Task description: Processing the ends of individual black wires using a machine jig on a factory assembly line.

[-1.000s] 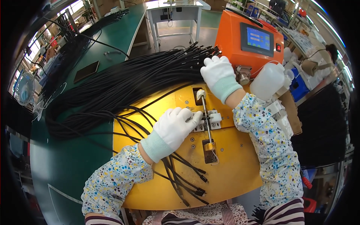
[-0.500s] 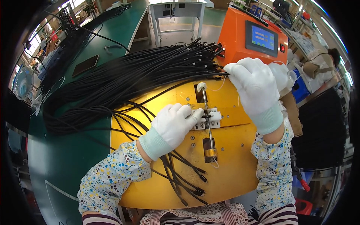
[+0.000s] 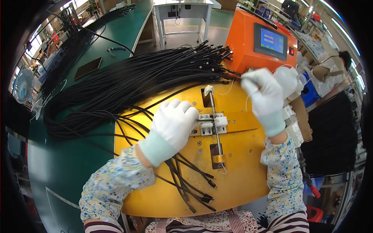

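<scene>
My left hand point(image 3: 173, 125), in a white glove, is closed beside the small white clamp blocks point(image 3: 220, 122) in the middle of the yellow plate. A thin black cable end point(image 3: 204, 119) runs from its fingertips into the slot between the blocks. My right hand point(image 3: 265, 95), also gloved and blurred by motion, is pinched closed in front of the orange machine. At its fingertips is the tip of a black cable point(image 3: 235, 73) sticking out of the large bundle of black cables point(image 3: 155, 70); its grip is partly smeared. A metal rod point(image 3: 218, 141) crosses the plate beside the blocks.
The orange machine point(image 3: 241, 42) with a screen stands behind the yellow plate point(image 3: 237, 174). Several loose cable ends point(image 3: 194, 190) hang over the plate's near part. On the green table point(image 3: 70, 163) lies a dark phone-like slab point(image 3: 88, 68). A white bottle point(image 3: 287, 79) stands at the right.
My left hand has drawn back left from the clamp blocks, uncovering the cable end. My right hand has moved right and down from the bundle's tips, and a cable tip sticks out further.
</scene>
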